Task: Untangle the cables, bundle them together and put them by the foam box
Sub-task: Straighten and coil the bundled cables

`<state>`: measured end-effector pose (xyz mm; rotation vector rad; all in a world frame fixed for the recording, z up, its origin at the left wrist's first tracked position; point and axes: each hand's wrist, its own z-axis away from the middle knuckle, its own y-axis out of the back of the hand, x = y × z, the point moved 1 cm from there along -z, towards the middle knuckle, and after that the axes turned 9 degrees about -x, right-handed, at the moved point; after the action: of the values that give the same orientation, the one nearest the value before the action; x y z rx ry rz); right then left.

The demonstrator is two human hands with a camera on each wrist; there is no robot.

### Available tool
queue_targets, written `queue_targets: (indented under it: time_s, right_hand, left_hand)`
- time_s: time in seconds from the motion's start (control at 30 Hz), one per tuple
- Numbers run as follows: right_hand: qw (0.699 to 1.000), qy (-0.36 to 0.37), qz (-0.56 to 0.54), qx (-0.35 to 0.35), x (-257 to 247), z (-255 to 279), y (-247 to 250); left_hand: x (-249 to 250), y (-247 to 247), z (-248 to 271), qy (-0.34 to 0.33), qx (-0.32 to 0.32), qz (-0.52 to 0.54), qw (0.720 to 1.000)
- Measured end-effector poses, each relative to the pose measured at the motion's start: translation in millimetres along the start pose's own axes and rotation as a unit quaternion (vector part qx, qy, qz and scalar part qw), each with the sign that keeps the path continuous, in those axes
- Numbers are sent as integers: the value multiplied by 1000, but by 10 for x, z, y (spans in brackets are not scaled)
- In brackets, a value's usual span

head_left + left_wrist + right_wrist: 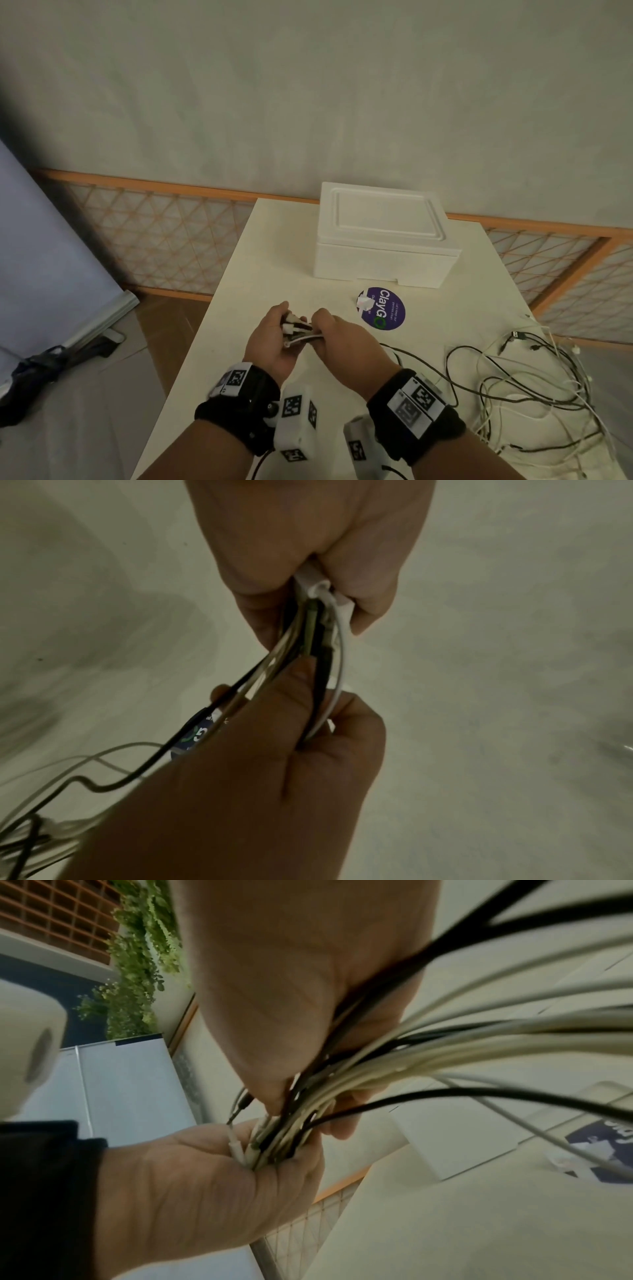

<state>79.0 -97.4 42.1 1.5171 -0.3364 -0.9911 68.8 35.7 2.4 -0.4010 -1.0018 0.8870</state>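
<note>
Head view: my left hand [274,337] and right hand [337,339] both pinch the gathered plug ends of thin black and white cables [520,387], light, limp, slippery; slack sprawls right across the tabletop [267,260], well short of the white foam box [383,236]. I judge gripping near the plugs best.

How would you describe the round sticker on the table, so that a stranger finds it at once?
Start at the white foam box at the far end of the table. Just in front of it, beyond the hands, lies the round sticker. It is the only purple thing there, with white "ClayGo" lettering.
</note>
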Motion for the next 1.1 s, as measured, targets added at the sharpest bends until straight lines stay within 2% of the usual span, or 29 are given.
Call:
queue_targets:
  time_s: [0.27,0.4,0.53,0.7,0.83,0.93,1.1]
  right_hand:
    - [996,-42,-81,-17,130,-159,-42]
    - [996,-44,-79,-20,122,-169,-76]
    - [998,-6,-67,-8,81,-118,-110]
    - [994,62,-85,3,119,-54,-107]
    - [993,112,0,41,155,-108,-210]
    - [990,122,50,56,193,-117,-260]
    - [987,118,60,90,223,-141,-285]
  left_hand:
    - [10,64,-31,-10,-64,58,996]
    - [-42,68,-43,-29,-74,24,997]
    - [-77,118,-119,-15,-33,-11,999]
    - [-117,182,-185,-14,21,15,1000]
    - [-124,137,-168,-7,22,21,999]
    - [-109,89,-144,-12,24,3,1000]
    - [-81,24,-69,-24,33,2,999]
